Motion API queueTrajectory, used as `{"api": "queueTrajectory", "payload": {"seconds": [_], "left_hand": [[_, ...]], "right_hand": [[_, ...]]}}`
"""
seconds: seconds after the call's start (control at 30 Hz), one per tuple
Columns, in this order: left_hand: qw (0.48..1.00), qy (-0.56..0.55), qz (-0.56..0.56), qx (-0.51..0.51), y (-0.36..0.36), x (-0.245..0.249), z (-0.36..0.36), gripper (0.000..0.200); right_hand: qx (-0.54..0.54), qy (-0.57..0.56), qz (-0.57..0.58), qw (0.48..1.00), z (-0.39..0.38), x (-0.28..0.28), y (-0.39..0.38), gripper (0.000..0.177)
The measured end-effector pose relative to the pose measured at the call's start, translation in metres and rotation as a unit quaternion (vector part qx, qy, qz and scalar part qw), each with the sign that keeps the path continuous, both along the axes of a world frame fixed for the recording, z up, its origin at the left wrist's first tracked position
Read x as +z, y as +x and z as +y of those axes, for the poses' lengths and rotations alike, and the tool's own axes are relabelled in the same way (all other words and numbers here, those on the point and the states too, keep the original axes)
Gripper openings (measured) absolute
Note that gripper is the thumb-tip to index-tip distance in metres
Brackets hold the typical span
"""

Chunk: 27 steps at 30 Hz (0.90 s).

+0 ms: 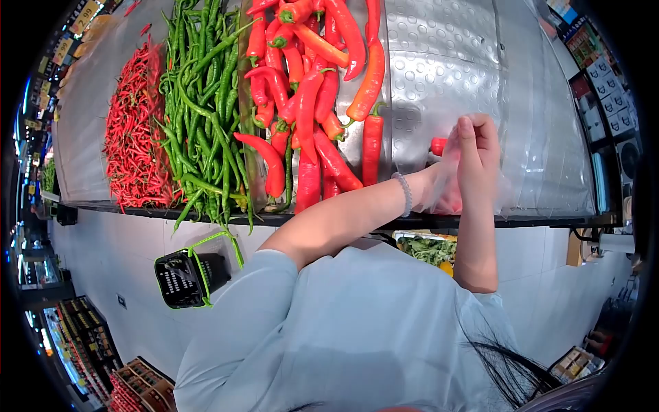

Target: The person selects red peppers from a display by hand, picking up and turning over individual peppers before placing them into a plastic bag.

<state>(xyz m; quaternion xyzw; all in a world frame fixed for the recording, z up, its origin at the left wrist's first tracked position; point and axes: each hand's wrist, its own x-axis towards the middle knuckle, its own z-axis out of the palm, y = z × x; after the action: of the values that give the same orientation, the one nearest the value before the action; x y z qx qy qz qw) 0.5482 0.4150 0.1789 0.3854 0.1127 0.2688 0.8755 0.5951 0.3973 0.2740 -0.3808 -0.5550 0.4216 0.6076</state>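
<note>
A clear plastic bag (446,180) hangs over the front of the metal display stand. My right hand (478,154) is closed on the bag, pinching its upper part between thumb and fingers. My left hand (430,180), below a beaded bracelet, reaches across into or behind the bag, and its fingers are hidden by the plastic and my right hand. Beside the left hand a red chili pepper (437,145) shows in part, its far end covered by the bag. More red shows blurred through the plastic lower down. Large red chili peppers (312,103) lie heaped left of my hands.
Long green peppers (206,103) and small red chilies (137,130) fill sections further left, split by clear dividers. Bare dimpled metal (446,51) lies beyond my hands. A black shopping basket (189,275) with green trim stands on the floor; leafy greens (425,248) sit below the stand edge.
</note>
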Motion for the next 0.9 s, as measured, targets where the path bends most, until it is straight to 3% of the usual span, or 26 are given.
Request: {"api": "queueTrajectory", "payload": {"seconds": [0.1, 0.13, 0.2, 0.27, 0.33, 0.43, 0.53, 0.6, 0.63, 0.73, 0.83, 0.9], "left_hand": [[0.979, -0.184, 0.049, -0.065, -0.011, 0.000, -0.005, 0.032], [0.989, -0.097, 0.108, -0.018, -0.025, 0.007, -0.013, 0.029], [0.968, 0.080, 0.225, 0.076, -0.073, 0.024, -0.033, 0.023], [0.871, 0.242, 0.371, 0.212, -0.125, 0.047, -0.038, 0.029], [0.779, 0.201, 0.496, 0.328, -0.163, 0.047, -0.036, 0.032], [0.810, 0.072, 0.512, 0.276, -0.170, 0.051, -0.041, 0.063], [0.841, 0.068, 0.455, 0.285, -0.157, 0.045, -0.035, 0.069], [0.750, 0.220, 0.499, 0.374, -0.151, -0.012, -0.021, 0.069], [0.693, 0.292, 0.513, 0.414, -0.148, -0.013, -0.019, 0.068], [0.712, 0.233, 0.545, 0.377, -0.147, -0.007, -0.018, 0.065], [0.691, 0.260, 0.581, 0.343, -0.150, 0.006, -0.018, 0.058], [0.717, 0.257, 0.535, 0.365, -0.155, -0.004, -0.020, 0.051]], "right_hand": [[0.000, -0.023, -0.063, 0.998, 0.022, -0.016, 0.004, 0.015], [-0.042, -0.041, -0.120, 0.991, 0.026, -0.018, 0.007, 0.015], [-0.050, -0.032, -0.105, 0.993, 0.032, -0.032, 0.016, 0.017], [-0.063, -0.033, -0.095, 0.993, 0.035, -0.043, 0.027, 0.017], [-0.078, -0.042, -0.093, 0.992, 0.029, -0.050, 0.036, 0.016], [-0.079, -0.060, -0.081, 0.992, 0.017, -0.053, 0.038, 0.016], [-0.064, -0.066, -0.090, 0.992, 0.002, -0.045, 0.031, 0.015], [-0.052, -0.066, -0.110, 0.990, -0.009, -0.039, 0.025, 0.013], [-0.046, -0.066, -0.120, 0.990, -0.013, -0.037, 0.025, 0.012], [-0.030, -0.050, -0.100, 0.993, -0.019, -0.041, 0.028, 0.013], [-0.029, -0.052, -0.085, 0.995, -0.027, -0.040, 0.034, 0.011], [-0.040, -0.041, -0.089, 0.994, -0.032, -0.039, 0.038, 0.011]]}}
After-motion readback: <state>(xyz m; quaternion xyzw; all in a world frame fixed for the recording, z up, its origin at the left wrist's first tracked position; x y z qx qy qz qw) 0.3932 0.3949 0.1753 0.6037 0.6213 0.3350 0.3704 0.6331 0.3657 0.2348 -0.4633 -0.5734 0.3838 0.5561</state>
